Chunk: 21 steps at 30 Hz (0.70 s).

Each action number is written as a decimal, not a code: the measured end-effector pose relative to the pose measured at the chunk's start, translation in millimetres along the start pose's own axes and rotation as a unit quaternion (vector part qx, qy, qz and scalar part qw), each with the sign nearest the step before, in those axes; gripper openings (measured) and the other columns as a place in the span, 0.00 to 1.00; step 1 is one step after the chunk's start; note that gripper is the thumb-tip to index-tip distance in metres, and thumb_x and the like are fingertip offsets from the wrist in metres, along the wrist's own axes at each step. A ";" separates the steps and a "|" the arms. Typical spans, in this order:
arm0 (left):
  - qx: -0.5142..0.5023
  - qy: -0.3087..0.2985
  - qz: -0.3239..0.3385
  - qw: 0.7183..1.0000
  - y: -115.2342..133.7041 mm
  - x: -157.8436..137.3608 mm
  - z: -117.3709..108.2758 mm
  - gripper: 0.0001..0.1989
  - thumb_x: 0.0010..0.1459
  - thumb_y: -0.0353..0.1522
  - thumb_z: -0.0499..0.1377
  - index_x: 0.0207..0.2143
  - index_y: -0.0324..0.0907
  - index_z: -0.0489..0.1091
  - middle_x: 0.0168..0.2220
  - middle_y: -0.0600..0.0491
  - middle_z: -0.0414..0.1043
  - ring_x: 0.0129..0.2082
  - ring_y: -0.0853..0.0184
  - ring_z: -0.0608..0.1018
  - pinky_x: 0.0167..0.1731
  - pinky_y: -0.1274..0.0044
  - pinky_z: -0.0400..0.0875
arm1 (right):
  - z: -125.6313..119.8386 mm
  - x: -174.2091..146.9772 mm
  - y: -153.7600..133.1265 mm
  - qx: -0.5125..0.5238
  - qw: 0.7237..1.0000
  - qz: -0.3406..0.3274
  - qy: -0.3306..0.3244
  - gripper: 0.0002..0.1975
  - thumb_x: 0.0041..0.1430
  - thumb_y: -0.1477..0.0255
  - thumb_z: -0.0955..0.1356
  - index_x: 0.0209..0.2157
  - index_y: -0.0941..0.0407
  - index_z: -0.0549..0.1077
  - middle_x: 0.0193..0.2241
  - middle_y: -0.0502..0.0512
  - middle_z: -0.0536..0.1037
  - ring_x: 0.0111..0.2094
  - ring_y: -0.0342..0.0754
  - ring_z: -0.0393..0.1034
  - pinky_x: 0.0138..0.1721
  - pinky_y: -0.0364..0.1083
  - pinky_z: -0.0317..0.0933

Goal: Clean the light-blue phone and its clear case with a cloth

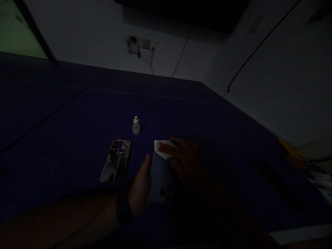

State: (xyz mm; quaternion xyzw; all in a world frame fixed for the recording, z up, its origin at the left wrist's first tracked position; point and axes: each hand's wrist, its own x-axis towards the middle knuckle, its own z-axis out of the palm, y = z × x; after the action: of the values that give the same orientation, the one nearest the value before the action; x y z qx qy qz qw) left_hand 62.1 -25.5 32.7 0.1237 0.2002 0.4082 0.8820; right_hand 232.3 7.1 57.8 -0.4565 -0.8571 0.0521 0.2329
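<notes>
A blue-grey smartphone [160,173] is in my left hand [140,188], its back and camera lenses facing up and the lens end towards me. The left thumb lies along the phone's left edge; the other fingers are hidden beneath. My right hand [183,155] presses a folded white wipe [164,149] flat on the far end of the phone's back. To the left a patterned phone case [116,162] lies on the dark blue surface. Beyond it a small dropper bottle [136,126] with a white cap stands upright.
The room is dim. A dark blue table [103,107] reaches to the wall, where sockets [142,44] and cables are mounted. A long dark object [277,185] lies at the right, near a yellow item [292,150] and some white material [321,181]. A dark screen [186,12] hangs above.
</notes>
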 end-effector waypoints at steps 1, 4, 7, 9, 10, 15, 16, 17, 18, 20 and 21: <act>0.005 0.001 0.000 1.000 -0.4 -0.4 -1.5 0.31 0.68 0.52 0.54 0.63 0.41 0.68 0.45 0.42 0.81 0.44 0.55 0.82 0.45 0.67 0.74 | -0.2 0.1 -0.1 -0.007 1.000 0.002 0.001 0.26 0.69 0.74 0.60 0.65 0.47 0.71 0.66 0.51 0.72 0.69 0.62 0.57 0.60 0.66 0.50; 0.011 0.000 0.006 1.000 -0.9 -1.1 -4.8 0.30 0.68 0.50 0.56 0.63 0.42 0.68 0.45 0.43 0.81 0.44 0.55 0.82 0.46 0.68 0.74 | -0.8 -0.7 0.6 0.007 0.999 -0.046 -0.012 0.26 0.67 0.73 0.61 0.63 0.44 0.72 0.63 0.48 0.75 0.68 0.61 0.58 0.60 0.64 0.50; 0.011 -0.003 0.006 1.000 -0.2 -1.1 -3.5 0.31 0.68 0.52 0.55 0.63 0.42 0.69 0.45 0.43 0.81 0.43 0.55 0.83 0.45 0.67 0.74 | -2.8 -2.2 4.2 0.018 0.998 -0.062 0.003 0.26 0.65 0.73 0.62 0.60 0.42 0.75 0.57 0.47 0.81 0.66 0.60 0.62 0.60 0.63 0.49; 0.012 -0.004 -0.001 1.000 0.5 -0.8 -0.7 0.32 0.68 0.53 0.54 0.63 0.42 0.68 0.45 0.43 0.81 0.43 0.55 0.83 0.45 0.67 0.75 | -3.5 -2.1 6.1 0.003 0.999 -0.032 0.022 0.27 0.65 0.73 0.61 0.62 0.43 0.74 0.59 0.49 0.80 0.66 0.60 0.63 0.60 0.63 0.49; 0.012 -0.005 -0.004 1.000 0.8 -0.7 0.7 0.32 0.68 0.53 0.53 0.63 0.42 0.68 0.45 0.42 0.81 0.43 0.54 0.83 0.45 0.67 0.75 | -3.1 -1.8 6.4 -0.005 1.000 -0.017 0.025 0.27 0.66 0.73 0.61 0.64 0.44 0.72 0.61 0.50 0.78 0.66 0.60 0.62 0.59 0.64 0.50; 0.003 0.013 0.006 1.000 1.6 -0.6 3.0 0.32 0.69 0.53 0.52 0.64 0.41 0.68 0.45 0.42 0.81 0.42 0.55 0.83 0.45 0.66 0.75 | -1.4 -1.5 6.5 0.018 0.998 -0.062 -0.015 0.28 0.66 0.74 0.60 0.63 0.44 0.72 0.62 0.47 0.77 0.67 0.59 0.61 0.59 0.62 0.50; 0.006 0.022 0.003 1.000 1.7 -1.1 3.0 0.33 0.69 0.53 0.51 0.64 0.41 0.68 0.45 0.42 0.81 0.42 0.55 0.83 0.45 0.66 0.75 | -2.2 -2.1 7.4 0.023 0.997 -0.071 -0.012 0.28 0.65 0.75 0.60 0.62 0.43 0.73 0.60 0.46 0.78 0.67 0.58 0.62 0.59 0.62 0.49; 0.010 0.030 -0.002 1.000 1.9 -1.7 3.1 0.33 0.69 0.54 0.51 0.64 0.41 0.68 0.45 0.42 0.81 0.42 0.55 0.83 0.45 0.67 0.75 | -3.3 -2.5 8.3 0.023 0.997 -0.068 -0.002 0.28 0.65 0.75 0.60 0.61 0.42 0.74 0.59 0.46 0.80 0.66 0.58 0.63 0.59 0.63 0.49; 0.015 0.036 -0.009 0.999 2.0 -2.3 3.3 0.33 0.69 0.54 0.50 0.64 0.41 0.68 0.45 0.42 0.81 0.42 0.55 0.83 0.44 0.67 0.75 | -4.5 -2.8 9.0 0.016 0.998 -0.053 0.011 0.28 0.65 0.76 0.60 0.62 0.42 0.74 0.59 0.47 0.80 0.66 0.58 0.63 0.59 0.63 0.48; 0.021 0.040 -0.019 0.999 2.3 -3.0 3.6 0.32 0.69 0.53 0.50 0.64 0.41 0.68 0.44 0.43 0.81 0.42 0.55 0.83 0.44 0.67 0.75 | -5.6 -2.5 8.9 -0.007 0.999 -0.018 0.028 0.28 0.67 0.75 0.59 0.64 0.44 0.71 0.62 0.49 0.77 0.65 0.58 0.64 0.59 0.64 0.48; 0.018 0.036 -0.017 0.999 2.4 -2.8 3.6 0.32 0.69 0.52 0.51 0.63 0.41 0.68 0.43 0.43 0.81 0.42 0.55 0.83 0.44 0.67 0.75 | -5.3 -2.0 8.0 -0.016 0.999 -0.014 0.024 0.27 0.69 0.75 0.59 0.65 0.45 0.70 0.64 0.51 0.74 0.66 0.58 0.63 0.60 0.63 0.49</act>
State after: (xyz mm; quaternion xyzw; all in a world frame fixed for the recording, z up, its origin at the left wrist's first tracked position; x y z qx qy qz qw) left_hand 60.5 -26.3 37.5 0.1217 0.2409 0.3939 0.8786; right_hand 241.7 9.4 59.4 -0.4494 -0.8583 0.0238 0.2465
